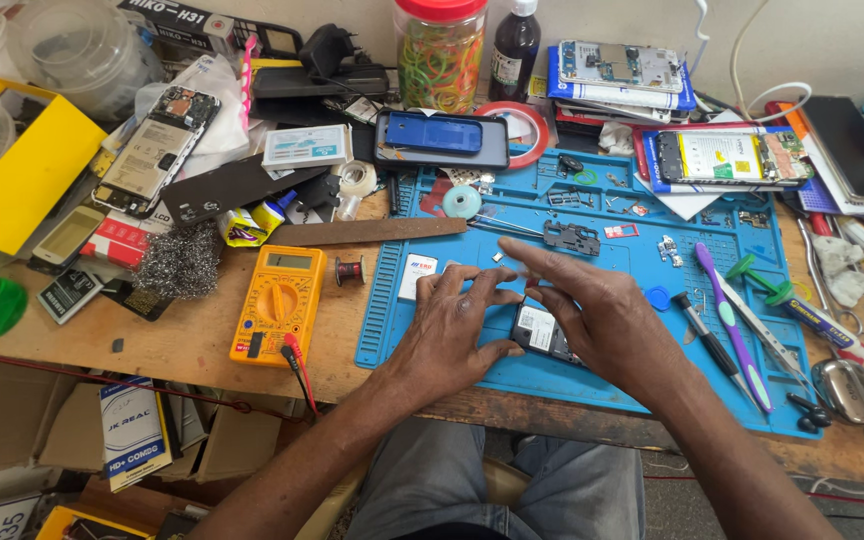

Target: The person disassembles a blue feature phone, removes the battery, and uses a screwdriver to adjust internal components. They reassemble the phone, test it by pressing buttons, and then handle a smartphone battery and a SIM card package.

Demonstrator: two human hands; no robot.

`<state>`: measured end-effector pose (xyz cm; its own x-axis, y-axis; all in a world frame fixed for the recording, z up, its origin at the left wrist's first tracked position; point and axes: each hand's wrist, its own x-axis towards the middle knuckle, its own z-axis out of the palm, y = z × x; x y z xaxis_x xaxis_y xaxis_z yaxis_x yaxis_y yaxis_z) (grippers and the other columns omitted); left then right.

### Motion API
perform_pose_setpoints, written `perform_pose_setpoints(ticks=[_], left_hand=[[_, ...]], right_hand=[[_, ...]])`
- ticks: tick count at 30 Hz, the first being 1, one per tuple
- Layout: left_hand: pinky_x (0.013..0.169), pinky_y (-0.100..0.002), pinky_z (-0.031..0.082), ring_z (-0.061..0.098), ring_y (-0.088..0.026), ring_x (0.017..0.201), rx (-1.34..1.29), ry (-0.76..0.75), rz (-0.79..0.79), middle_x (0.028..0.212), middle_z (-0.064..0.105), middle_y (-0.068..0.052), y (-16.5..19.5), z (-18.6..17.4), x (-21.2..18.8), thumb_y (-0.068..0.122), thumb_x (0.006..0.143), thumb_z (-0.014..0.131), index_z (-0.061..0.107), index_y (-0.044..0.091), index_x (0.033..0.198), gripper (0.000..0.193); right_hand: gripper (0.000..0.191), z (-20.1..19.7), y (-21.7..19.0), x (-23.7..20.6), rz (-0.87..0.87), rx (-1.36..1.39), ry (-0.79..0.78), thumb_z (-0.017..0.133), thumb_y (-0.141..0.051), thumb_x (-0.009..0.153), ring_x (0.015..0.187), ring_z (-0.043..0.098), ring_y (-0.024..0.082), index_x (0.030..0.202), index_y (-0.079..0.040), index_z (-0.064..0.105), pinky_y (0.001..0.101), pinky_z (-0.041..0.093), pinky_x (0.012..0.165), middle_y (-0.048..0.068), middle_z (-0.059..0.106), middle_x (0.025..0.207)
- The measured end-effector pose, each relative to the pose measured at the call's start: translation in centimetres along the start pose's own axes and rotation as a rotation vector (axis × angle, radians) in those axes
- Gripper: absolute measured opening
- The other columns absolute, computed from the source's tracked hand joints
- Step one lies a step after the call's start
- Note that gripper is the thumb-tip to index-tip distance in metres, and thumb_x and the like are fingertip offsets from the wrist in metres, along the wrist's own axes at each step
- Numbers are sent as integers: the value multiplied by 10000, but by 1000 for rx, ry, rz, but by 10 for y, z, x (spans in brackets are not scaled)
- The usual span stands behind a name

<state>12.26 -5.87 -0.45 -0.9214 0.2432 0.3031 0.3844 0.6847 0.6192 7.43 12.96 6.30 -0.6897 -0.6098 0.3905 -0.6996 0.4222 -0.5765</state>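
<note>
A clear jar (440, 50) with a red lid, packed with coloured rubber bands, stands at the back of the cluttered wooden table (192, 345). Both hands, left (452, 325) and right (592, 310), lie close together over a small opened phone (540, 332) on the blue work mat (592, 385), fingers spread, clamped on nothing.

A wooden bench (202, 345) spans the view, its top worn and scuffed, its front edge chipped; a pale plastered wall (832, 40) rises right behind it, with white cables (742, 50) hanging down against it; the light is even and soft, with only faint shadows; below the bench edge on the left, cardboard boxes (12, 420) stand packed together, touching one another; a thin red wire (92, 368) runs along that edge; under the bench on the right, a strip of grey floor (672, 500) shows, dim and partly hidden.
</note>
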Motion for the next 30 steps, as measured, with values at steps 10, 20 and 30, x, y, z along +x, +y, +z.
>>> perform_pose_setpoints(ticks=[10,20,30], left_hand=[[999,-518,319,498,-263,1253,-12,32,25,1262,721,19,-1,2,0,316,731,884,462,115,1400,817],[1013,-516,323,507,-257,1240,-4,37,51,1281,727,51,-1,0,-1,301,733,889,472,117,1410,817],[992,-511,326,506,-253,1229,-5,39,36,1265,710,47,-2,1,-1,316,720,888,466,118,1391,817]], right_hand=[[517,12,12,-11,23,-14,107,755,-70,893,915,775,207,1386,-155,627,347,623,774,126,765,1114],[474,13,15,-11,164,-32,206,828,-112,852,810,782,172,1302,-142,683,325,623,707,107,778,962],[485,14,14,-11,117,50,155,747,-48,891,913,773,178,1363,-108,653,325,629,787,112,782,1028]])
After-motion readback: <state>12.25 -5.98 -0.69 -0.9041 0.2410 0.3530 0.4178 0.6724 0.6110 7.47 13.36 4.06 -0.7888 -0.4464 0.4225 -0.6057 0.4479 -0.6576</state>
